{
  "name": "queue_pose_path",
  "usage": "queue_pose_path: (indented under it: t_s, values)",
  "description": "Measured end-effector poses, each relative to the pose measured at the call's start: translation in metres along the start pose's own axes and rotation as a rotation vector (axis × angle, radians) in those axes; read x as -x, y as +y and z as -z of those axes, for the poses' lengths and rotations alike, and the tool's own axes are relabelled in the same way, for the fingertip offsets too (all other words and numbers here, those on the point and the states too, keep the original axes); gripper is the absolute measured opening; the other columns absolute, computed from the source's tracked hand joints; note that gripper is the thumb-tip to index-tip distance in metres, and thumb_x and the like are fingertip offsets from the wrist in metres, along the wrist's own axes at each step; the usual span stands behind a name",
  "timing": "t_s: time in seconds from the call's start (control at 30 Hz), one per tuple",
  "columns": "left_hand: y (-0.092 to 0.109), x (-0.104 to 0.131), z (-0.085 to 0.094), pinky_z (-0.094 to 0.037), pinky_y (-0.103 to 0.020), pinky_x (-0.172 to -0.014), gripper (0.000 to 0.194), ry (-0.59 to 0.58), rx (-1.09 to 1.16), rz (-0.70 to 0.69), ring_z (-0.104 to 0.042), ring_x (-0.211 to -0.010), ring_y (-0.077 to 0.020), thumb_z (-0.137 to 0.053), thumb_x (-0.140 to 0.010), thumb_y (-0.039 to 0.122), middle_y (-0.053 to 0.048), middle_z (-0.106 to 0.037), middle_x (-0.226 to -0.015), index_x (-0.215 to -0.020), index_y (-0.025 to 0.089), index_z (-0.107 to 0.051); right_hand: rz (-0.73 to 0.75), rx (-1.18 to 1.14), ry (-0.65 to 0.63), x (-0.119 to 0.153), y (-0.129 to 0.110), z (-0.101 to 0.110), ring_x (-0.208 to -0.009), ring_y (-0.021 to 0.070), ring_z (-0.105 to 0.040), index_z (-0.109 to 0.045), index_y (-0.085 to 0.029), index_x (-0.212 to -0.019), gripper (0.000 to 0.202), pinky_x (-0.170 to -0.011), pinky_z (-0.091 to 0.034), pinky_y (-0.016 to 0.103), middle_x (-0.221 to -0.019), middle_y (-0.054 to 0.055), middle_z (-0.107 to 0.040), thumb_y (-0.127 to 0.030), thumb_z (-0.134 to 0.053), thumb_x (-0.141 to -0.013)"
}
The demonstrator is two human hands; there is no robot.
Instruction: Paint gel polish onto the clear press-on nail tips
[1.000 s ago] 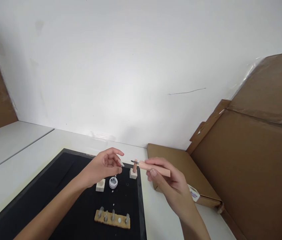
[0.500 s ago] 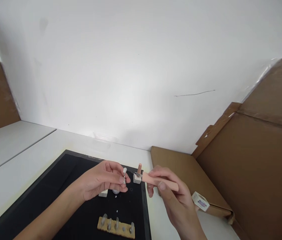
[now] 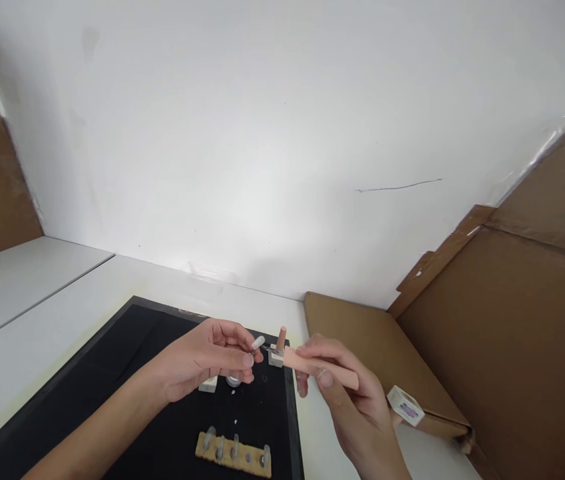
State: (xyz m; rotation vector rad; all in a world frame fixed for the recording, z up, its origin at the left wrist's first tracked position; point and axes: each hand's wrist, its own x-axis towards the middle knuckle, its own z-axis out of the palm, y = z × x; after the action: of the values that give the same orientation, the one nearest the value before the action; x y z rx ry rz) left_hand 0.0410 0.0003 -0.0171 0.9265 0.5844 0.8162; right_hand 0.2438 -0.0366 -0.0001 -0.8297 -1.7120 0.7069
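Head view: two bare hands [image 3: 212, 353] [image 3: 345, 380] meet above a black mat [image 3: 147, 353].
Left hand: fingertips pinch a small holder bearing a white nail tip [image 3: 258, 343].
Right hand: fingers curl around a peach-handled brush [image 3: 321, 369], its dark end at the nail tip; contact cannot be told.
Mat: tan strip [image 3: 242, 461] with clear pieces, nearest the camera.
Right side: cardboard box [image 3: 357, 340].

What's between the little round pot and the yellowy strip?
Two tiny white bits on the black mat. You can see them in the head view.
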Motion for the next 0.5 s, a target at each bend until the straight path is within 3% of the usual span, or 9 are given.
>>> queue_pose_path:
  t_s: [0.07,0.27,0.5]
  values:
    - [-0.0005,0.0017,-0.0012,-0.047,-0.023,-0.062,0.021,0.004,-0.043,0.004,-0.064,-0.058,-0.0103,-0.082,-0.059,0.021,-0.002,-0.071,-0.070,-0.073,0.013,-0.069,0.016,-0.019,-0.009,0.0017,0.0002,0.0002,-0.051,0.0124,-0.058,-0.066,-0.030,-0.092,0.020,-0.073,-0.051,0.033,-0.058,-0.003,-0.059,-0.044,-0.054,-0.087]
    - [-0.0002,0.0056,-0.0040,-0.047,-0.026,-0.065,0.019,-0.003,-0.127,-0.022,-0.064,-0.059,-0.0125,-0.079,-0.063,0.026,-0.002,-0.070,-0.062,-0.073,0.013,-0.070,0.025,-0.060,-0.014,0.0037,0.0042,-0.0012,-0.050,0.0141,-0.058,-0.066,-0.027,-0.093,0.023,-0.051,-0.046,0.027,-0.059,-0.001,-0.057,-0.046,-0.052,-0.088]
    - [0.0038,0.0078,-0.0091,-0.048,-0.025,-0.066,0.017,-0.001,-0.127,-0.016,-0.065,-0.060,-0.0124,-0.079,-0.063,0.024,-0.002,-0.071,-0.062,-0.073,0.014,-0.070,-0.013,-0.137,-0.029,0.0028,0.0000,-0.0042,-0.050,0.0104,-0.056,-0.067,-0.029,-0.093,0.018,-0.055,-0.049,0.025,-0.066,-0.002,-0.059,-0.042,-0.056,-0.087]
